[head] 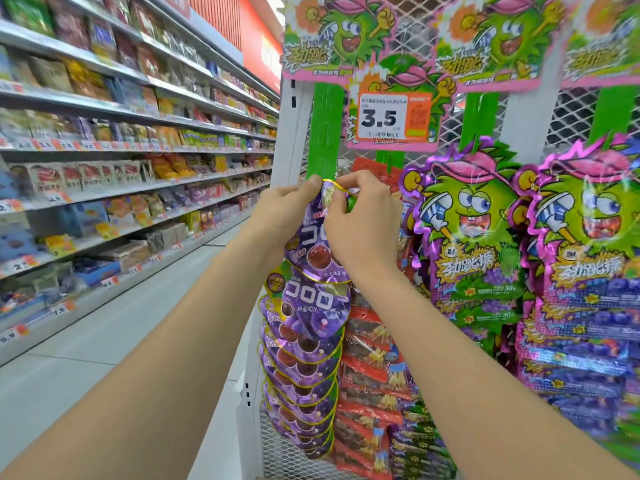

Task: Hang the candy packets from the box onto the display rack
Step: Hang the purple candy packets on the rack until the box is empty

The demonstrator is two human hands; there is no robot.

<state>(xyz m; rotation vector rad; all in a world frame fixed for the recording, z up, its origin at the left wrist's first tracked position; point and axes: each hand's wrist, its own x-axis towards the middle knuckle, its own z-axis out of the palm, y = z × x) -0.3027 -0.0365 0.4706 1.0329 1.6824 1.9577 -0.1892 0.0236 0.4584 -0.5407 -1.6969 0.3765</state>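
Both of my hands hold the top of a purple candy packet (pixel 313 237) against the lower end of a green hanging strip (pixel 325 133) on the white display rack (pixel 294 133). My left hand (pixel 287 209) pinches the packet's top left edge. My right hand (pixel 360 216) pinches its top right edge with curled fingers. Below it, several matching purple packets (pixel 304 358) hang in an overlapping column down the same strip. The box is not in view.
Red-orange snack packets (pixel 370 358) hang on the neighbouring strip, and green-and-purple cartoon candy bags (pixel 474 237) fill the rack to the right. A 3.5 price tag (pixel 391 117) hangs above. Stocked shelves (pixel 121 150) line the aisle on the left, beside a pale floor (pixel 104 341).
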